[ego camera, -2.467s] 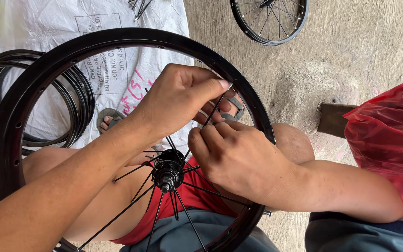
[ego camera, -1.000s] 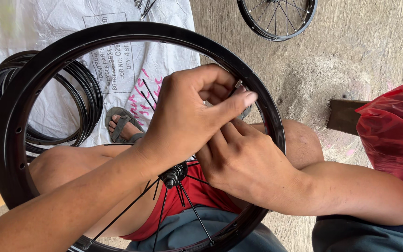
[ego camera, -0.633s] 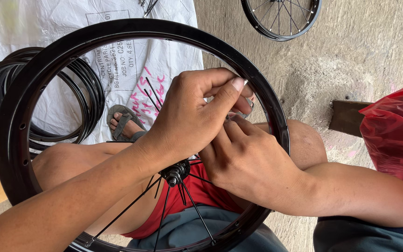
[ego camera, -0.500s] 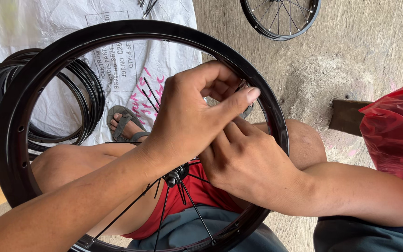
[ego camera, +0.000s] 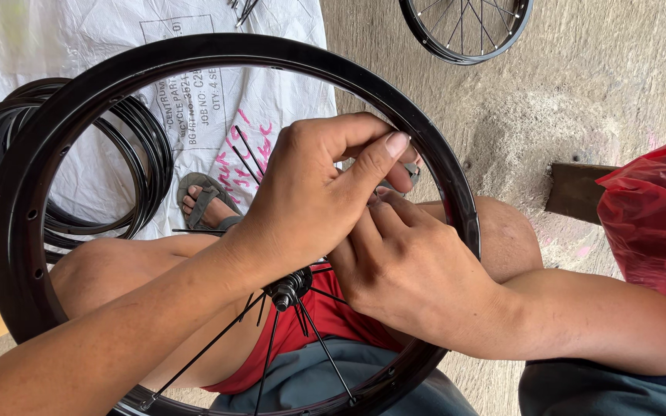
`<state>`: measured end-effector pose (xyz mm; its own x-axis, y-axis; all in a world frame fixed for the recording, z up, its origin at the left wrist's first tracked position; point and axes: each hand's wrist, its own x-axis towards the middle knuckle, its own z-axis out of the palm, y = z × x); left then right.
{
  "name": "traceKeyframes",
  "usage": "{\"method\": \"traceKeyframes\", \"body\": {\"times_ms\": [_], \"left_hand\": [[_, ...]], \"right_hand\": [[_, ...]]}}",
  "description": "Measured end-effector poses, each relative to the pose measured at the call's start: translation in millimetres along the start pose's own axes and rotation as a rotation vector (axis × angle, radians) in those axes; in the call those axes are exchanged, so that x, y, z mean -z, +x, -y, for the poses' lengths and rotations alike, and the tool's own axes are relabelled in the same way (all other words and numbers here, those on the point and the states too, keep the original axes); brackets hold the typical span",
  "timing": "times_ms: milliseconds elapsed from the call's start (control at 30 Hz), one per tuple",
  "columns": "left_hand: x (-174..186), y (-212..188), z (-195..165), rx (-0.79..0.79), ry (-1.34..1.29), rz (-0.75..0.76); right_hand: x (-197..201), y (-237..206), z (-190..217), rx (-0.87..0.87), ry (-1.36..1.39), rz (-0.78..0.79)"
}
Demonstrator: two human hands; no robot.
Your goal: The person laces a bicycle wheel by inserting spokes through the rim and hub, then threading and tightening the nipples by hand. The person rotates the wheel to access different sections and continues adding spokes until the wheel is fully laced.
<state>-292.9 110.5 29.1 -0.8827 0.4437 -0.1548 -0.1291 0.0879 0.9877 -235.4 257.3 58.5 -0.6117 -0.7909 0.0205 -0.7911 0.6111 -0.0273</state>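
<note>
I am pinching a spoke (ego camera: 247,154) with my left hand (ego camera: 310,200) and right hand (ego camera: 406,270), fingers closed together inside the rim (ego camera: 32,162) above the hub (ego camera: 287,289).

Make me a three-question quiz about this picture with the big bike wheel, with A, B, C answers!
1. Where does the stack of spare black rims lie?
A. at the left, by the white sack
B. on the red bag
C. under the knee

2. What colour is the plastic bag at the right?
A. blue
B. red
C. green

3. How are the left hand and right hand?
A. far apart
B. both flat on the floor
C. together, fingertips meeting inside the black rim

Answers: 1 A, the rims lie beside the white sack at the left edge. 2 B, the bag is plainly red. 3 C, the fingertips meet above the hub.
</note>
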Motion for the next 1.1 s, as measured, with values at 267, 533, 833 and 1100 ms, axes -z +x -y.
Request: {"method": "traceKeyframes", "body": {"times_ms": [267, 533, 833, 1100], "left_hand": [[0.2, 0.7, 1.3, -0.094, -0.039, -0.012], [1.6, 1.2, 1.9, -0.121, 0.002, -0.047], [0.1, -0.8, 2.5, -0.088, -0.075, -0.008], [-0.7, -0.6, 3.2, 0.028, -0.126, 0.081]], "right_hand": [[-0.7, 0.4, 0.5, -0.003, 0.04, -0.04], [1.2, 1.5, -0.3, -0.006, 0.018, -0.015], [1.2, 1.2, 0.4, 0.003, 0.051, -0.015], [-0.4, 0.4, 1.4, -0.015, 0.043, 0.004]]}}
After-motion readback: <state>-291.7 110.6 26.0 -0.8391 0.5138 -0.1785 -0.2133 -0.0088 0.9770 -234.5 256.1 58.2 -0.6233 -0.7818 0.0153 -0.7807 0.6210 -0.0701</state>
